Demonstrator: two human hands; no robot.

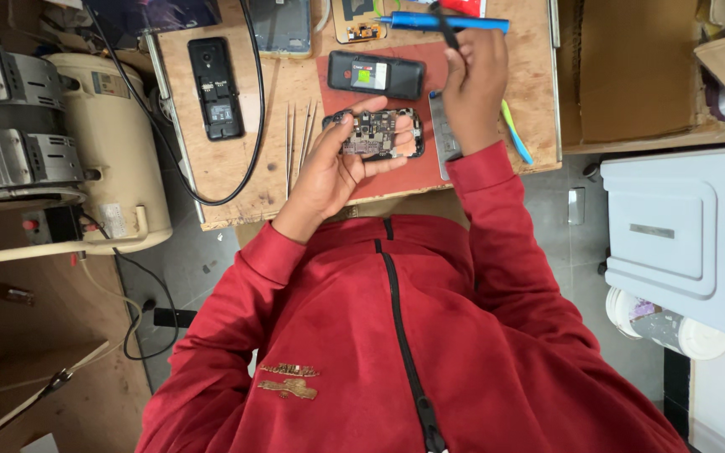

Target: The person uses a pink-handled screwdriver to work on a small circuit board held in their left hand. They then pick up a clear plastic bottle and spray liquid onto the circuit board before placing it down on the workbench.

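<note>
My left hand (337, 164) holds an opened small phone body (377, 134) with its circuit board showing, just above a red mat (413, 172) on the wooden board. My right hand (473, 84) is closed around a thin black tool (445, 25) that points up past my fingers, to the right of the phone body. A black phone part with a green sticker (376, 75) lies on the mat just beyond the held piece. A blue pen-shaped tool (451, 23) lies across the far edge of the board, behind my right hand.
A black keypad phone (216, 88) and several thin tweezers (299, 138) lie on the wooden board (211, 168). A black cable (253, 126) loops over it. A cream machine (115, 143) stands at left, a white box (673, 226) at right, a metal ruler (445, 134) by the mat.
</note>
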